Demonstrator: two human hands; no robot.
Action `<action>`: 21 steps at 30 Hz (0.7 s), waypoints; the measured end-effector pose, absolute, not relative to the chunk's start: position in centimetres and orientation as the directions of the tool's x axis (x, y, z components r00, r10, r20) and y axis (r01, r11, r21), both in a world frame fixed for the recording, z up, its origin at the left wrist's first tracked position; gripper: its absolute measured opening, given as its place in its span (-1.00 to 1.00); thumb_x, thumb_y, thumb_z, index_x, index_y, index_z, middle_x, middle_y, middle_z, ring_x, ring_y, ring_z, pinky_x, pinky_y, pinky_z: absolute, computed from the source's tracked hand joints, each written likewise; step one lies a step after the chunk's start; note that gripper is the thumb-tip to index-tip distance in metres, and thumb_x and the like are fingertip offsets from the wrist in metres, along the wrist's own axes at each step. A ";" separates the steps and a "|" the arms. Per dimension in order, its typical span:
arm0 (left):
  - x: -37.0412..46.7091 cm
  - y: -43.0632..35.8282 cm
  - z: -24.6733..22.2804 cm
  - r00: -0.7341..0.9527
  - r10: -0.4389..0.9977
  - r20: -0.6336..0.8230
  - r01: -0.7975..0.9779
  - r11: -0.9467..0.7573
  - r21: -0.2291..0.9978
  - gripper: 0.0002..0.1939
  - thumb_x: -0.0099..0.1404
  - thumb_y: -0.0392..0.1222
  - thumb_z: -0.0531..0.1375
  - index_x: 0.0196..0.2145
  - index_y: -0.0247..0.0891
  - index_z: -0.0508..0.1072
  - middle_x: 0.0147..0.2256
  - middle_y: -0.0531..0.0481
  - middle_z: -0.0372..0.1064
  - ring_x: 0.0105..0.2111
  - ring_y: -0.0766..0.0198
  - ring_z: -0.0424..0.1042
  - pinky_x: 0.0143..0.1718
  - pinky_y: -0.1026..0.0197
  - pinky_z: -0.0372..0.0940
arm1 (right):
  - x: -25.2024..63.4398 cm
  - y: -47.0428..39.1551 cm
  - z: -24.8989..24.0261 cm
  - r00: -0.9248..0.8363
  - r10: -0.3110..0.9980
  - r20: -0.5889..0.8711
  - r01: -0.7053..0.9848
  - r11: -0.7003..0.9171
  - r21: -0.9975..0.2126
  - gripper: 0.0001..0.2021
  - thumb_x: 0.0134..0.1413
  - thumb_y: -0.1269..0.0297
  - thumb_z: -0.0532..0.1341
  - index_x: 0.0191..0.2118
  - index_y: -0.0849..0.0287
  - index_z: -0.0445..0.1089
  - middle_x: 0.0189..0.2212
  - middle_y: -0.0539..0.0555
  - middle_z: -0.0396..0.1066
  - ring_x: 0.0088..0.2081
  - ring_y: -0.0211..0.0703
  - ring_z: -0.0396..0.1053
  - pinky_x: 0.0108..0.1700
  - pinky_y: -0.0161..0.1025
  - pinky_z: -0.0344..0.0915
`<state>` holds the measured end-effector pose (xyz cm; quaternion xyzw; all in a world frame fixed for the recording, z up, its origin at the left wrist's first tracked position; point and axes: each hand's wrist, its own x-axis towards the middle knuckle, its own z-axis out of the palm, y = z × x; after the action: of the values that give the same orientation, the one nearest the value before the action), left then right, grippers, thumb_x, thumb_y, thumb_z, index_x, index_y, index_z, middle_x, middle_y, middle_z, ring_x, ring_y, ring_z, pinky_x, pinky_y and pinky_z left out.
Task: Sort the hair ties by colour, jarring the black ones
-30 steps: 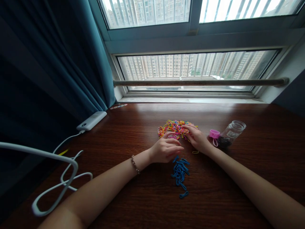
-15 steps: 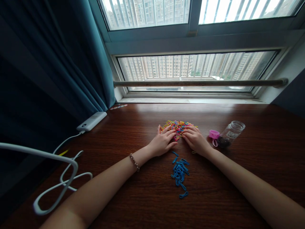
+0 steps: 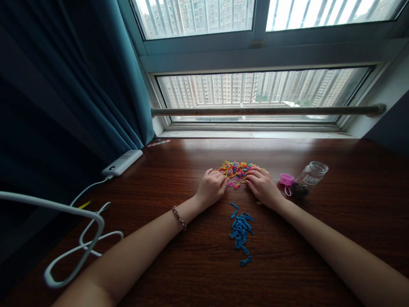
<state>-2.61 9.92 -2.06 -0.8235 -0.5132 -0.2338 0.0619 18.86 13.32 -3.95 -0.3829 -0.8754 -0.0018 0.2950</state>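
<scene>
A heap of small looped clips (image 3: pixel 235 169) in pink, yellow, red and blue lies on the brown table between the hands. At its left edge rests my left hand (image 3: pixel 211 187), fingers curled in; whatever they may hold is hidden. My right hand (image 3: pixel 262 187) lies along the heap's right side, its fingers extended and touching the clips. Nearer to me is a separate loose group of blue clips (image 3: pixel 240 232), with one lying apart at its near end. A lone yellowish clip (image 3: pixel 259 203) sits just under my right hand.
On the right, a clear jar (image 3: pixel 309 181) with dark contents leans beside a pink lid (image 3: pixel 287 179) with a loop. At left are a white power bank (image 3: pixel 123 162), a looping white cable (image 3: pixel 72 208) and a blue curtain (image 3: pixel 128 98). A window with a rail (image 3: pixel 268 111) stands behind.
My left hand has drawn back slightly left from the heap, and its fingers have gone from spread to curled. More of the heap shows. The right hand is nearly still.
</scene>
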 end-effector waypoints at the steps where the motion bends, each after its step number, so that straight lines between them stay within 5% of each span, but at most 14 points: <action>1: -2.6 9.9 -2.0 0.337 0.818 0.466 0.887 -0.442 0.135 -0.72 0.30 -0.17 -0.05 -0.40 -0.27 0.41 -0.31 -0.07 0.41 -0.21 0.18 0.32 0.03 -0.03 0.04 | 18.9 13.3 -4.0 -0.533 0.671 0.515 0.675 0.705 -0.219 -0.82 0.14 0.30 0.07 -0.25 0.16 0.41 -0.14 0.12 0.38 0.03 0.05 0.14 0.07 0.05 0.05; 10: -2.5 10.0 -2.5 0.392 0.831 0.395 0.870 -0.474 0.133 -0.74 0.29 -0.13 -0.01 -0.12 -0.09 0.37 0.01 0.01 0.27 0.13 0.03 0.01 0.11 -0.26 -0.25 | 18.8 13.6 -4.4 -0.532 0.644 0.550 0.621 0.738 -0.264 -0.75 0.16 0.36 0.02 -0.12 0.19 0.39 -0.13 0.13 0.38 -0.01 0.01 0.21 0.05 -0.01 0.11; 16: -2.5 10.4 -3.1 0.386 0.847 0.367 0.873 -0.463 0.150 -0.70 0.31 -0.24 -0.06 -0.04 -0.18 0.30 0.02 -0.08 0.26 0.14 0.10 0.01 0.14 -0.24 -0.29 | 18.8 13.2 -3.4 -0.363 0.667 0.650 0.475 0.733 -0.487 -0.78 0.14 0.37 0.04 -0.22 0.19 0.42 -0.21 0.14 0.41 -0.15 -0.11 0.34 -0.07 -0.18 0.26; 21: -2.7 10.5 -2.8 0.372 0.830 0.416 0.861 -0.476 0.180 -0.75 0.29 -0.29 -0.05 -0.15 -0.23 0.35 -0.04 -0.10 0.29 0.08 0.15 0.12 0.15 -0.16 -0.21 | 19.0 13.2 -3.2 -0.221 0.773 0.595 0.402 0.628 -0.667 -0.88 0.04 0.32 0.15 -0.34 0.16 0.43 -0.36 0.06 0.45 -0.28 -0.12 0.39 -0.18 -0.21 0.30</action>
<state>-2.66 10.46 -2.82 -0.8275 -0.5108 -0.2306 0.0336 19.03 13.21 -3.22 -0.3877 -0.7579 0.1895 0.4893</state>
